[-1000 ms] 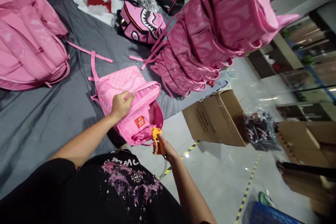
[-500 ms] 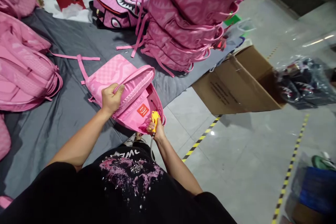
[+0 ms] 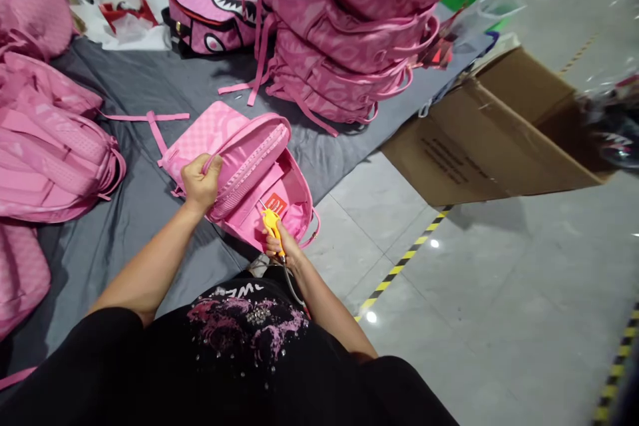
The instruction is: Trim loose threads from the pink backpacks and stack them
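Observation:
A pink backpack (image 3: 224, 136) lies open on the grey cloth (image 3: 130, 226) just in front of me. My left hand (image 3: 200, 183) grips the edge of its raised front flap and holds it up. My right hand (image 3: 282, 249) is closed round a yellow air gun (image 3: 272, 223) with a thin metal nozzle and a hose running back toward me. The nozzle points into the open compartment, beside a red label (image 3: 275, 204) sewn inside.
A tall stack of pink backpacks (image 3: 349, 46) stands behind. More pink backpacks (image 3: 50, 146) lie at the left. A shark-mouth backpack (image 3: 214, 3) sits at the back. An open cardboard box (image 3: 489, 133) lies on the tiled floor at the right, near yellow-black tape (image 3: 409, 256).
My right hand has brought the yellow air gun up from the bag's lower edge into the open compartment. My left hand has kept its hold on the flap. The view has tilted down.

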`<state>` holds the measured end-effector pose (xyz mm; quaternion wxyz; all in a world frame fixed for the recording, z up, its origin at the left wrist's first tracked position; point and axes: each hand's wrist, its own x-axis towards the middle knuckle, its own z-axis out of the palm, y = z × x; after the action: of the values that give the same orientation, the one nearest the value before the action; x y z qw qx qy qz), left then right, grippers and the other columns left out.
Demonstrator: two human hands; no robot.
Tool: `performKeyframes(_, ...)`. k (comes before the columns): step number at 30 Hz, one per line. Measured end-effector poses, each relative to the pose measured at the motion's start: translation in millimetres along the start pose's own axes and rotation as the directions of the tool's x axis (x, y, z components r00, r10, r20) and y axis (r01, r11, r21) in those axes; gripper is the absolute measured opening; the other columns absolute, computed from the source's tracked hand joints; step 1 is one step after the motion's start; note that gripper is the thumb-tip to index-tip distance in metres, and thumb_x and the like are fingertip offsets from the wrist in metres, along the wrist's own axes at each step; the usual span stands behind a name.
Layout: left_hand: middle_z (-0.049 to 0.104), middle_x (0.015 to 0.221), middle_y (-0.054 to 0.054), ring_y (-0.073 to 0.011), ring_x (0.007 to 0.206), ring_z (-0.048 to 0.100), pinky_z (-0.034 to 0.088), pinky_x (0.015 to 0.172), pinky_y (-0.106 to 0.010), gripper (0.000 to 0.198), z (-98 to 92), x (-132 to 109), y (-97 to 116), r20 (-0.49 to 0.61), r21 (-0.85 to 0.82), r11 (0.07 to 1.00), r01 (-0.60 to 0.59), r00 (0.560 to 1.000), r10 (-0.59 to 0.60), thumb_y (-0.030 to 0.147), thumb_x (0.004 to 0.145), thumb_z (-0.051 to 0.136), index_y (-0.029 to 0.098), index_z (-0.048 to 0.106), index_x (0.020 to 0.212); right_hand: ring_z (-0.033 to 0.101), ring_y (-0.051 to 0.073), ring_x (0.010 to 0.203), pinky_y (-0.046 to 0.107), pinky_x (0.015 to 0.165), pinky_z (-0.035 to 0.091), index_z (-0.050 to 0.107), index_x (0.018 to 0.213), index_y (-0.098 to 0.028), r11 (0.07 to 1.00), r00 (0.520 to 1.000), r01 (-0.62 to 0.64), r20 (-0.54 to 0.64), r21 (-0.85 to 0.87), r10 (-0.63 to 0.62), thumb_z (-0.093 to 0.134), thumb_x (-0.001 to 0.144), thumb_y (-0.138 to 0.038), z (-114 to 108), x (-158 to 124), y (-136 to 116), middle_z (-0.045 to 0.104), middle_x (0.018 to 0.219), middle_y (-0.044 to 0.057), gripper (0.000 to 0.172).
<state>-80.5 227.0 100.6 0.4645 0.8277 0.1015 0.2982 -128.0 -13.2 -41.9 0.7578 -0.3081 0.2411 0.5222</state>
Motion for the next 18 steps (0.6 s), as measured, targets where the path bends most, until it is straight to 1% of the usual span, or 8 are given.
performKeyframes(3,0.023,0.052,0.005,-0.0104,0.051,0.023,0.019,0.052,-0.03,0.064,-0.7,2.1,-3.0,-0.065,0.022,0.999,-0.026,0.997,0.027,0.071,0.087,0.049,0.021,0.027,0.053,0.017,0.005,0.032,0.016,0.037,0.026,0.055,0.084,-0.017,0.998,0.999,0.015,-0.046,0.056,-0.012,0.027,0.098,-0.068,1.9,4.2,0.6,0.027,0.04,-0.012,0.06)
performKeyframes(5,0.023,0.052,0.005,-0.0106,0.051,0.022,0.02,0.052,-0.031,0.064,-1.6,3.7,-5.3,-0.092,0.034,0.999,-0.034,0.995,0.037,0.07,0.087,0.049,0.021,0.027,0.053,0.016,0.005,0.031,0.016,0.037,0.026,0.055,0.083,-0.017,0.996,0.999,0.037,-0.043,0.085,-0.033,0.026,0.098,-0.068,0.4,3.4,1.7,0.026,0.04,-0.012,0.061)
performKeyframes(7,0.024,0.052,0.005,-0.0109,0.051,0.022,0.021,0.053,-0.031,0.063,-2.5,5.3,-7.8,-0.103,0.048,0.998,-0.031,0.994,0.036,0.07,0.087,0.049,0.021,0.028,0.053,0.015,0.005,0.031,0.016,0.036,0.025,0.056,0.083,-0.018,0.995,0.998,0.058,-0.006,0.082,-0.058,0.03,0.097,-0.069,-3.4,0.5,2.4,0.025,0.039,-0.013,0.059)
performKeyframes(9,0.026,0.053,0.004,-0.0112,0.052,0.023,0.021,0.053,-0.032,0.063,-2.8,6.8,-10.1,-0.112,0.066,0.997,-0.028,0.993,0.035,0.07,0.088,0.049,0.022,0.029,0.054,0.013,0.005,0.031,0.017,0.035,0.023,0.056,0.083,-0.018,0.998,0.997,0.041,0.063,0.041,-0.043,0.032,0.097,-0.07,-8.1,-2.4,2.6,0.025,0.039,-0.013,0.059)
performKeyframes(11,0.026,0.053,0.004,-0.0115,0.052,0.025,0.021,0.053,-0.032,0.062,-2.5,8.0,-11.4,-0.112,0.078,0.996,-0.036,0.993,0.045,0.07,0.088,0.049,0.022,0.03,0.054,0.012,0.005,0.031,0.017,0.035,0.022,0.057,0.084,-0.018,0.999,0.994,0.033,0.101,0.02,-0.035,0.029,0.098,-0.069,-11.7,-3.4,2.8,0.025,0.038,-0.013,0.06)
performKeyframes(14,0.026,0.053,0.004,-0.0115,0.052,0.025,0.022,0.054,-0.032,0.062,-0.4,9.0,-9.9,-0.088,0.071,0.995,-0.064,0.994,0.07,0.07,0.088,0.049,0.021,0.031,0.054,0.014,0.005,0.031,0.017,0.035,0.024,0.057,0.084,-0.017,0.997,0.995,0.068,0.073,0.044,-0.071,0.025,0.099,-0.067,-12.9,-0.3,3.3,0.026,0.039,-0.012,0.061)
performKeyframes(18,0.027,0.052,0.004,-0.0111,0.051,0.027,0.025,0.053,-0.03,0.062,2.8,8.5,-3.6,-0.035,0.072,0.993,-0.089,0.995,0.091,0.07,0.088,0.048,0.021,0.034,0.053,0.016,0.005,0.032,0.017,0.036,0.025,0.055,0.083,-0.018,0.998,0.997,0.058,0.044,0.027,-0.06,0.03,0.096,-0.07,-10.0,4.5,3.0,0.026,0.04,-0.012,0.059)
